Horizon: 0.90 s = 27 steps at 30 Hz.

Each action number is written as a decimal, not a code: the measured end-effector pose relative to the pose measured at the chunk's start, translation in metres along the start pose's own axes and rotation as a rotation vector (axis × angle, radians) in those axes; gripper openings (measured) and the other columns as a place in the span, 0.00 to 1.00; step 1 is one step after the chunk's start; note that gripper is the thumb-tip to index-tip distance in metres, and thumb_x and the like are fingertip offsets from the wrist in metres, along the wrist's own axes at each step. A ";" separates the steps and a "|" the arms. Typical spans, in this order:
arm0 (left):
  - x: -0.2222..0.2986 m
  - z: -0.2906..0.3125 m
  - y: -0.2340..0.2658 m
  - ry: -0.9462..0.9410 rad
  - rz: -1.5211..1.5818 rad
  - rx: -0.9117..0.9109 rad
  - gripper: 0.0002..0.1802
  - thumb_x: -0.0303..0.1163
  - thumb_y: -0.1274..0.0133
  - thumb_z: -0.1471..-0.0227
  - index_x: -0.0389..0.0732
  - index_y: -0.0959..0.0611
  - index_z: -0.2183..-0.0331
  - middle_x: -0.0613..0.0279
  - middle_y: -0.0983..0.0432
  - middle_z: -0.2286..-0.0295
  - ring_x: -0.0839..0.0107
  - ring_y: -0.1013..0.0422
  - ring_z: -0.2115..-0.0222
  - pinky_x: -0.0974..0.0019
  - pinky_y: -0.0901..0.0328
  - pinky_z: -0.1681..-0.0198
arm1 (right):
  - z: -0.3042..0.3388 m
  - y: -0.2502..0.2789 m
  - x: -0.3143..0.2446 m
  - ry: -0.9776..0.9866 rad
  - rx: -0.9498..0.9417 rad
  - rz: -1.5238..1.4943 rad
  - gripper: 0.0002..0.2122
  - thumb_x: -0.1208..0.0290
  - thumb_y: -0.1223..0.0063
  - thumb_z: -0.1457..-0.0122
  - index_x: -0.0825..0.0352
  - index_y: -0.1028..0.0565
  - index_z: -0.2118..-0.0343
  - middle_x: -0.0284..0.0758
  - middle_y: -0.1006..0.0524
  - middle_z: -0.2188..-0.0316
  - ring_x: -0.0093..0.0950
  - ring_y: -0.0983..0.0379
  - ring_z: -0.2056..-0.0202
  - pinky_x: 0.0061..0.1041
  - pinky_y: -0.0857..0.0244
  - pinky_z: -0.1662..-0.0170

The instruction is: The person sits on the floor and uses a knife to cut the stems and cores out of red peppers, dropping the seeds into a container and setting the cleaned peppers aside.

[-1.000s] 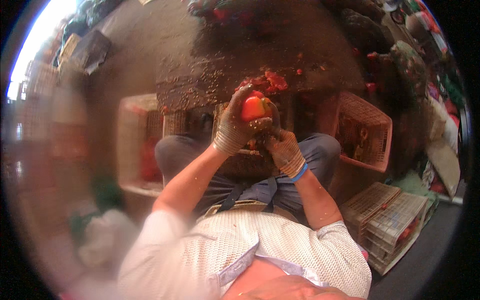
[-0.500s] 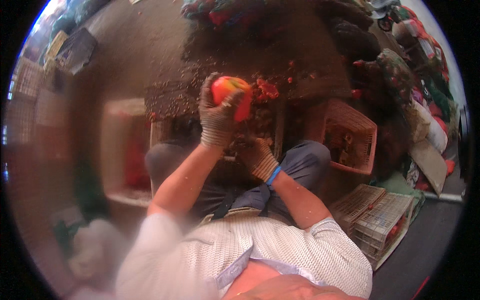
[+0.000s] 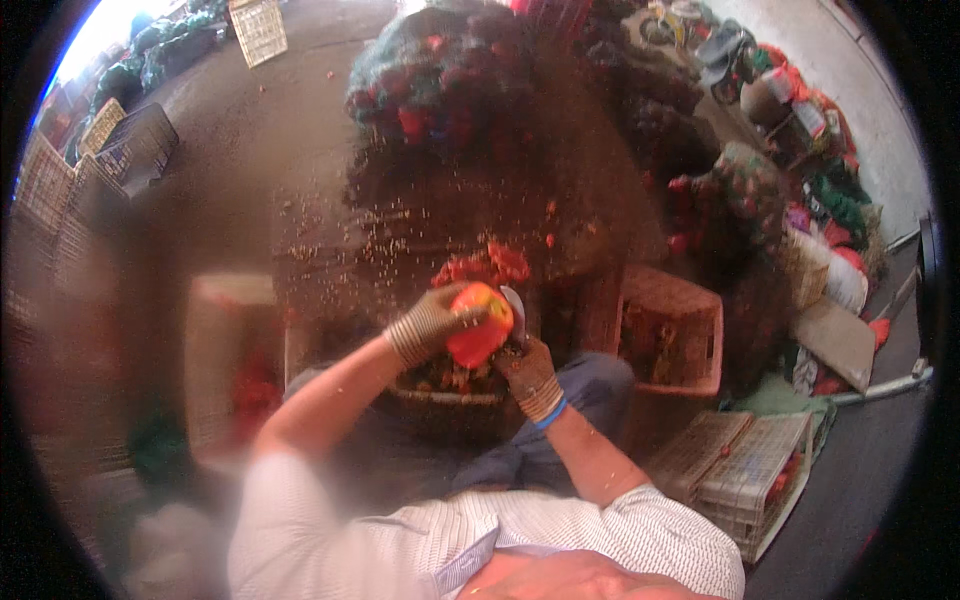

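Note:
In my gloved left hand (image 3: pixel 432 322) is a red bell pepper (image 3: pixel 476 346), its greenish stem end turned up and to the right. The fingers are wrapped round its left side. My right hand (image 3: pixel 530 374), also gloved and with a blue band at the wrist, is closed on a knife (image 3: pixel 515 304). The pale blade stands up along the pepper's right side; whether it touches the skin I cannot tell. Just beyond the pepper lie red pepper pieces (image 3: pixel 508 262) on a dark, seed-strewn surface (image 3: pixel 340 262). Below my hands sits a container (image 3: pixel 450 398) of scraps.
A pale crate (image 3: pixel 232 290) with red contents stands at my left, blurred. On the right are a pinkish crate (image 3: pixel 672 384) and a stacked wire crate (image 3: pixel 725 450). A large net sack (image 3: pixel 440 75) of red produce lies ahead, with more sacks at right.
The view has tilted up, showing more of the sack ahead. The pepper has turned and come nearer my right hand, which has risen beside it. The knife blade now shows.

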<state>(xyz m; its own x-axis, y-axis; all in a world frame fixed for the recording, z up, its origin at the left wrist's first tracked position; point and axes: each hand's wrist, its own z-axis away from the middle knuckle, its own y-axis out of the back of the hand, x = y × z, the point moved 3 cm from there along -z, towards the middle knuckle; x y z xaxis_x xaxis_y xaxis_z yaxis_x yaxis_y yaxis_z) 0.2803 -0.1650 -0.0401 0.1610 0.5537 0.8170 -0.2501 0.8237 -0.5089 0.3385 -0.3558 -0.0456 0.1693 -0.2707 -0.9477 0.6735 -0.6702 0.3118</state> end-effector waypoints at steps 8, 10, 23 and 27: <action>0.016 -0.008 0.007 -0.373 -0.739 0.065 0.31 0.44 0.41 0.43 0.36 0.26 0.44 0.42 0.21 0.56 0.50 0.23 0.55 0.56 0.30 0.51 | -0.027 -0.012 -0.010 -0.270 -0.108 -0.331 0.25 0.73 0.39 0.45 0.70 0.29 0.43 0.32 0.24 0.49 0.25 0.28 0.48 0.27 0.34 0.43; 0.014 -0.010 0.010 -0.478 -0.844 0.089 0.29 0.42 0.42 0.42 0.36 0.26 0.45 0.41 0.21 0.57 0.46 0.24 0.56 0.53 0.30 0.52 | -0.031 -0.022 -0.013 -0.192 -0.110 -0.411 0.29 0.71 0.39 0.44 0.69 0.33 0.39 0.33 0.27 0.44 0.26 0.31 0.44 0.29 0.37 0.40; 0.028 0.004 -0.010 -0.813 -1.194 0.379 0.25 0.34 0.38 0.49 0.38 0.24 0.50 0.48 0.20 0.64 0.46 0.23 0.64 0.52 0.29 0.62 | -0.050 -0.031 -0.006 0.097 0.038 -0.307 0.34 0.63 0.33 0.47 0.67 0.33 0.38 0.31 0.25 0.48 0.23 0.29 0.50 0.25 0.33 0.46; 0.035 0.009 -0.018 -0.588 -1.179 0.349 0.23 0.32 0.41 0.44 0.36 0.24 0.49 0.46 0.20 0.62 0.49 0.23 0.60 0.57 0.28 0.58 | -0.051 -0.021 -0.020 -0.054 0.085 -0.130 0.28 0.66 0.36 0.46 0.69 0.29 0.42 0.31 0.21 0.55 0.22 0.25 0.55 0.23 0.30 0.52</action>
<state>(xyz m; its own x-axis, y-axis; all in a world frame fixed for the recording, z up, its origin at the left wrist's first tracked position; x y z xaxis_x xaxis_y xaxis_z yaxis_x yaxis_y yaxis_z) 0.2822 -0.1615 -0.0002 0.0405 -0.6564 0.7533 -0.4884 0.6447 0.5880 0.3574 -0.3006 -0.0365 0.0437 -0.2130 -0.9761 0.6234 -0.7577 0.1932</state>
